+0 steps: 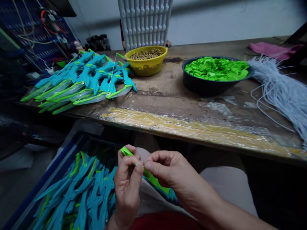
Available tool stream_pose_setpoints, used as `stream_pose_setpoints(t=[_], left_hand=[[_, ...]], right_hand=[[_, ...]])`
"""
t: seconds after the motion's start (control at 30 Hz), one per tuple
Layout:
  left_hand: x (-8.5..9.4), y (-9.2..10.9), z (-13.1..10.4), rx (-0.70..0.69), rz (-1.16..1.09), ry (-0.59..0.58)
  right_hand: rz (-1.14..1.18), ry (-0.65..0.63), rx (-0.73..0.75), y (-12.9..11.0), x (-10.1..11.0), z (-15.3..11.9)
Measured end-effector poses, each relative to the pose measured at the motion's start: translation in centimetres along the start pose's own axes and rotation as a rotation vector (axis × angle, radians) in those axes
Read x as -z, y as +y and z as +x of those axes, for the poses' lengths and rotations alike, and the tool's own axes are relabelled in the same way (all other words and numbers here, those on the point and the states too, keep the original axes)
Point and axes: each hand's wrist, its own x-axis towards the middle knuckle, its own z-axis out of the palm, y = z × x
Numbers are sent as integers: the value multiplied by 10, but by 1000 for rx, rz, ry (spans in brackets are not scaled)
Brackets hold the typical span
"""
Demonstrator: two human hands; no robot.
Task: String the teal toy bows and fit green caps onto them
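Both hands, left hand [128, 179] and right hand [165, 169], pinch one bright-green-and-teal plastic toy piece [153, 180] with closed fingers.

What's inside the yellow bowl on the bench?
The yellow bowl holds a heap of small brownish rings, filling it near the rim. Only the top layer shows; anything deeper is covered. A green-tipped piece leans at its left edge.

A bright green and teal plastic toy piece [150, 177] lies slanted at lower centre of the frame, its green tip pointing upper left.
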Motion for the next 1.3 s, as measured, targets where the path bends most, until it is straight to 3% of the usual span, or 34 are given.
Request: stream_pose_setpoints(t=[0.13, 0.33, 0.43, 0.83, 1.3], left_hand=[[-8, 11, 3, -43, -187, -42], [-7, 14, 19, 120, -559, -130], [-5, 14, 20, 155, -632, -167], [-3, 18, 23, 226, -632, -173], [2, 14, 20, 241, -639, -166]], right_hand=[[-201, -42, 219, -22, -5, -4], [-688, -116, 606, -36, -9, -11], [-824, -159, 613, -33, -12, -8], [-846, -270, 548, -37, -9, 6], [-851, -267, 554, -41, -11, 5]])
